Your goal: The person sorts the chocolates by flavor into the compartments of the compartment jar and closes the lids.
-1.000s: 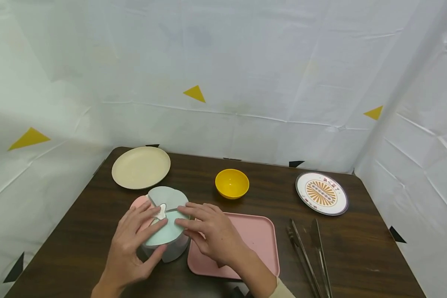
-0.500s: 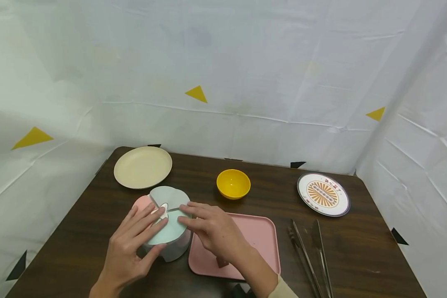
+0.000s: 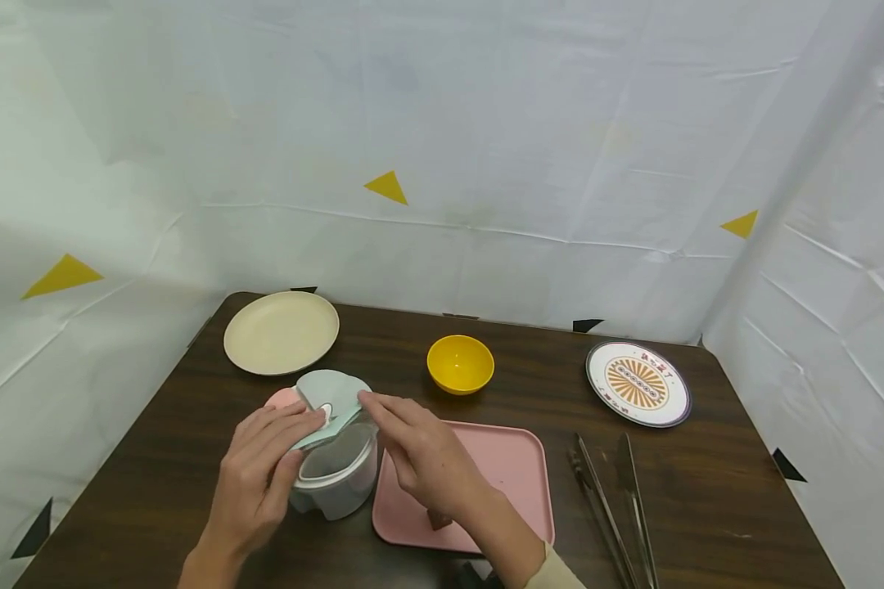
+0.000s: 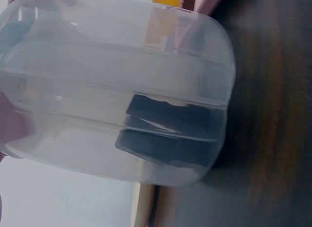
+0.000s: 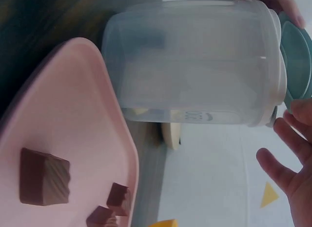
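A translucent storage container (image 3: 336, 489) stands on the table with pink, pale grey and mint lids on top. Its front mint lid (image 5: 298, 61) is tilted up, showing the opening under it. My left hand (image 3: 246, 474) holds this lid at its left side, fingers over the top and thumb by the front edge. At the lid's right edge, the fingertips of my right hand (image 3: 426, 458) touch it, and the other fingers stand spread in the right wrist view. Dark pieces (image 4: 168, 132) show through the container wall in the left wrist view.
Right of the container lies a pink tray (image 3: 511, 458) with several brown chocolate-like blocks (image 5: 44, 178). Behind are a cream plate (image 3: 280, 334) and a yellow bowl (image 3: 460, 365). Farther right are a patterned plate (image 3: 637, 384) and metal tongs (image 3: 604, 507).
The mint lid has swung up from lying flat, exposing the container's front opening. My left thumb has moved up and back with the lid; my right fingertips have risen at its edge.
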{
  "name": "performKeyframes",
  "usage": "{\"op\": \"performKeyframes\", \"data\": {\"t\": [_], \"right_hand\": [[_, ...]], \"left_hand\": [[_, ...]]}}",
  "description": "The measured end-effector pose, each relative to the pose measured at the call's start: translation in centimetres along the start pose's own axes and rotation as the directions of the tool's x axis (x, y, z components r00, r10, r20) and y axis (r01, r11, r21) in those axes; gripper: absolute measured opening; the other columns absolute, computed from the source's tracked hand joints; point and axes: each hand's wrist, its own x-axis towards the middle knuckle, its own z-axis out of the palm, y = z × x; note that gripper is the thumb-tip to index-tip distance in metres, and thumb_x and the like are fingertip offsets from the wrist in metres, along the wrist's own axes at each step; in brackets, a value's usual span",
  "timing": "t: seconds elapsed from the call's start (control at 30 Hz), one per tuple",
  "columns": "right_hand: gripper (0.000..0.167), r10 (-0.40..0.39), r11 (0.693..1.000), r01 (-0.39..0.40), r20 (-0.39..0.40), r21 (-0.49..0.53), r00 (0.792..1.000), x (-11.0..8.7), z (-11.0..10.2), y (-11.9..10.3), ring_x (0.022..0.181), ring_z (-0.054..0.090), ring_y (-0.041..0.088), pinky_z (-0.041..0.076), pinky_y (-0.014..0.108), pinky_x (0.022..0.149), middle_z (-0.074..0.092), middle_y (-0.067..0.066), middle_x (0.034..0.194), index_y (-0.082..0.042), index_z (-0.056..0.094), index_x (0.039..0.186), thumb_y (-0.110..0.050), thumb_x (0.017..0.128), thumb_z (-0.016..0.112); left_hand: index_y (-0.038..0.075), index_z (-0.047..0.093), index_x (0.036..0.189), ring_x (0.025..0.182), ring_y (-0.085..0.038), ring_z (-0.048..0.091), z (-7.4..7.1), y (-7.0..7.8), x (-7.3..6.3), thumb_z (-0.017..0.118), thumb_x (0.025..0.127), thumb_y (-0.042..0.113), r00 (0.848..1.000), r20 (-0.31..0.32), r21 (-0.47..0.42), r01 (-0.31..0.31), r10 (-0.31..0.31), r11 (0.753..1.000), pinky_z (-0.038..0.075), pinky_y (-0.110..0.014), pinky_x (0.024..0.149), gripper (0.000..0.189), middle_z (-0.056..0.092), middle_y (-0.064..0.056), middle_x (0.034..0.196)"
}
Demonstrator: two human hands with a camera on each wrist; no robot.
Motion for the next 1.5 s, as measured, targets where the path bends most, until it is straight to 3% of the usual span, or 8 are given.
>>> {"op": "performKeyframes", "data": {"t": [0.27, 0.57, 0.83, 1.23, 1.37, 1.5], "right_hand": [[0.063, -0.029, 0.999, 0.028, 0.012, 0.037, 1.000, -0.1, 0.6, 0.2, 0.134, 0.043, 0.016, 0.035, 0.027, 0.107, 0.040, 0.002, 0.152, -0.011, 0.035, 0.153, 0.001, 0.095, 0.056], [0.061, 0.005, 0.998, -0.008, 0.061, 0.056, 0.998, 0.0, 0.7, 0.1, 0.138, 0.037, 0.014, 0.031, 0.029, 0.110, 0.041, 0.000, 0.150, -0.012, 0.032, 0.154, 0.000, 0.098, 0.050], [0.062, 0.034, 0.999, -0.038, 0.118, 0.035, 0.992, -0.1, 0.5, 0.1, 0.139, 0.035, 0.013, 0.031, 0.030, 0.111, 0.039, -0.002, 0.152, -0.014, 0.028, 0.155, 0.000, 0.098, 0.047], [0.061, 0.051, 0.997, -0.057, 0.119, 0.043, 0.992, -0.7, 0.1, 0.0, 0.139, 0.036, 0.014, 0.031, 0.032, 0.111, 0.037, -0.001, 0.154, -0.015, 0.028, 0.155, -0.003, 0.099, 0.049], [0.063, 0.107, 0.992, -0.115, 0.133, 0.053, 0.985, -1.7, -0.5, 0.0, 0.139, 0.037, 0.014, 0.037, 0.035, 0.107, 0.035, -0.003, 0.155, -0.017, 0.031, 0.155, -0.005, 0.097, 0.055], [0.064, 0.238, 0.963, -0.251, 0.131, 0.095, 0.962, -3.4, -1.6, 0.2, 0.128, 0.047, 0.008, 0.044, 0.035, 0.100, 0.037, -0.013, 0.152, -0.027, 0.035, 0.153, -0.011, 0.096, 0.061]], "left_hand": [[0.003, 0.072, 0.110, 0.126, -0.041, 0.049, 0.1, -0.5, -0.2, 0.042, 0.096, 0.012, 0.993, 0.050, 0.019, 0.105, -0.106, 0.994, 0.019, -0.051, 0.113, 0.034, 0.064, -0.019, 0.123], [0.004, 0.072, 0.110, 0.118, -0.036, 0.055, 0.3, -0.7, -0.3, 0.041, 0.092, 0.010, 0.995, 0.014, 0.065, 0.096, -0.097, 0.993, 0.026, -0.044, 0.107, 0.037, 0.067, -0.015, 0.118], [0.000, 0.071, 0.106, 0.117, -0.039, 0.053, 0.8, -0.6, -0.8, 0.041, 0.094, 0.009, 0.994, -0.014, 0.034, 0.106, -0.105, 0.994, 0.022, -0.049, 0.111, 0.033, 0.066, -0.018, 0.118], [-0.002, 0.070, 0.106, 0.122, -0.040, 0.052, 1.0, -0.7, -1.1, 0.041, 0.096, 0.011, 0.994, -0.015, 0.046, 0.104, -0.104, 0.993, 0.022, -0.047, 0.113, 0.033, 0.065, -0.020, 0.120], [-0.003, 0.070, 0.107, 0.122, -0.039, 0.053, 1.0, -0.6, -1.0, 0.041, 0.097, 0.011, 0.995, -0.019, 0.046, 0.103, -0.102, 0.994, 0.023, -0.046, 0.113, 0.033, 0.065, -0.019, 0.120], [-0.003, 0.070, 0.105, 0.122, -0.040, 0.053, 1.0, -0.5, -0.8, 0.041, 0.097, 0.012, 0.995, -0.030, 0.037, 0.096, -0.095, 0.995, 0.023, -0.046, 0.112, 0.033, 0.065, -0.020, 0.119]]}}
